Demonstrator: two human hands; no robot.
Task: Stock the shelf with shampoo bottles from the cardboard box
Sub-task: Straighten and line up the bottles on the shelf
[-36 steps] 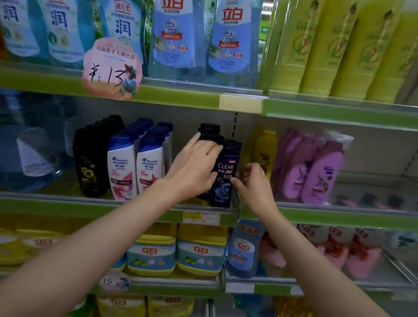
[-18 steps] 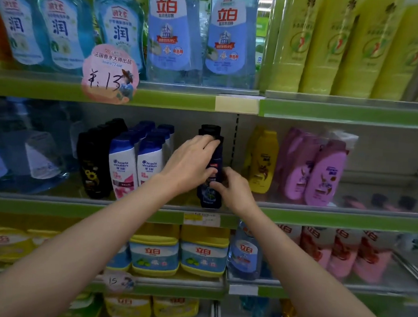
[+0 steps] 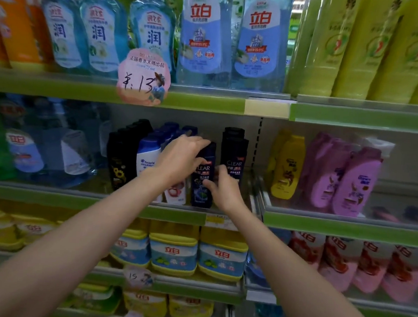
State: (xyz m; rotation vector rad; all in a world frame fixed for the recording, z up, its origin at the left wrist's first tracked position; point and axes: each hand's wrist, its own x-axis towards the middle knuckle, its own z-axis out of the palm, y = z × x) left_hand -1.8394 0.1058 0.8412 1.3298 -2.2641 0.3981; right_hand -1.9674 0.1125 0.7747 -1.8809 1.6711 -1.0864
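left hand (image 3: 182,160): centre of frame, fingers curled over the cap and shoulder of the dark Clear bottle (image 3: 202,182), gripping it from above.
right hand (image 3: 222,189): just right of it, fingertips pinching the bottle's lower right side.
bottle position: upright on the middle shelf (image 3: 321,222), base near the front lip, between the white Head & Shoulders bottles (image 3: 148,160) and the Clear row (image 3: 233,157).
cardboard box: not in view.
step: looks like squaring the bottle into its lane.
risk 1: left wrist is close to the white bottles; sideways drift could tip one.
risk 2: base is near the lip; letting go too soon could drop it forward.
risk 3: pushing back hard could knock the Clear row behind.
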